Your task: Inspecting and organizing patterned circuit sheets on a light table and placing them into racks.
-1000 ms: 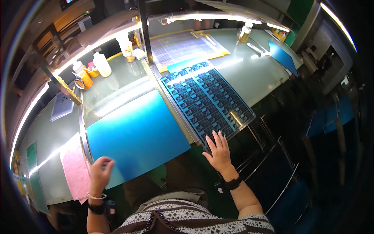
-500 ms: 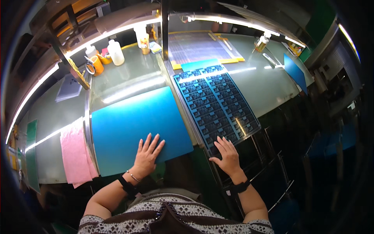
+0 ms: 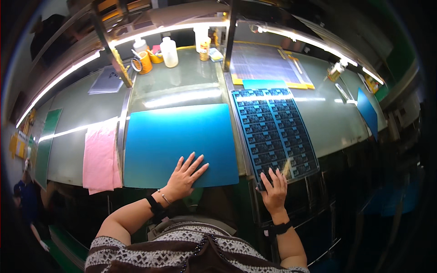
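A plain blue sheet (image 3: pixel 175 141) lies flat on the bench in front of me. My left hand (image 3: pixel 185 176) rests on its lower right part, fingers spread and palm down. To the right lies a dark film sheet (image 3: pixel 275 132) with a grid of small printed panels, over blue. On the near edge of this film, my right hand (image 3: pixel 274 191) has its fingers stretched out; its thumb is partly hidden. Neither hand grips anything.
Left of the blue sheet, a pink cloth (image 3: pixel 102 157) hangs over the bench edge. White bottle (image 3: pixel 169 52) and orange tape roll (image 3: pixel 143 63) stand behind. A yellow-edged frame (image 3: pixel 268 66) lies beyond the film. At far left, another person's blue sleeve (image 3: pixel 28 195) shows.
The whole view has swung, so the bench sits farther right and more level. Both hands remain on their sheets. My right thumb, spread out before, is now closer to the fingers.
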The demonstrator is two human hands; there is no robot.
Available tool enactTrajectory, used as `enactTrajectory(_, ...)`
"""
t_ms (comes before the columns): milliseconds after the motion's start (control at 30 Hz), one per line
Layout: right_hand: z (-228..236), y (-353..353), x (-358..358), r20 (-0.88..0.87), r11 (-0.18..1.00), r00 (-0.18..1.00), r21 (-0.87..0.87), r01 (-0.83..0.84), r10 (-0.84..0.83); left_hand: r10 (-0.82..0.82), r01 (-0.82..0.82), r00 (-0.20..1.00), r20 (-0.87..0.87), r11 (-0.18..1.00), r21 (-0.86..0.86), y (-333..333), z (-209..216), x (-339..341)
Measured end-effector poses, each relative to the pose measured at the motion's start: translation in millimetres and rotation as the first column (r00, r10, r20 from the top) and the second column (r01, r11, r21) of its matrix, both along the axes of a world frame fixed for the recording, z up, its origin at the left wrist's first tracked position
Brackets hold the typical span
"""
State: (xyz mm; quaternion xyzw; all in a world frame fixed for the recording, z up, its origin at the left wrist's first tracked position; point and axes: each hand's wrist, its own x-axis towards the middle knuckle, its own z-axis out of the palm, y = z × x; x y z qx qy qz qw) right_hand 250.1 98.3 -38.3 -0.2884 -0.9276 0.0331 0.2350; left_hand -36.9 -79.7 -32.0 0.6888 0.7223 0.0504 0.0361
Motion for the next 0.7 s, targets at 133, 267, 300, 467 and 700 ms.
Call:
enactTrajectory(133, 19.3, 8.2, 3.0, -0.061, 0.998, 0.997, 0.052, -0.044, 0.047, 0.017, -0.018, 0.998, 0.068, 1.000, 0.015, -3.8, 3.0, -1.0)
enactTrajectory(267, 32.2, 11.9, 2.6, -0.118, 0.990, 0.989, 0.127, -0.069, 0.084, 0.012, -0.013, 1.000, 0.021, 0.999, 0.043, -8.0, -2.6, -4.7)
enactTrajectory(300, 34.1, 10.9, 2.8, -0.134, 0.989, 0.984, 0.113, -0.099, 0.113, 0.011, -0.012, 0.999, 0.038, 0.999, 0.032, -8.0, -0.2, -4.5)
enactTrajectory(467, 47.4, 1.8, -1.1, -0.229, 0.955, 0.931, 0.152, -0.255, 0.285, 0.013, -0.034, 0.990, 0.141, 0.989, 0.147, -1.1, 8.0, 4.0)
enactTrajectory(700, 76.3, -16.1, -14.7, -0.204, 0.932, 0.912, 0.150, -0.329, 0.355, -0.399, 0.287, 0.909, 0.119, 0.807, 0.516, 81.1, 74.1, 60.7)
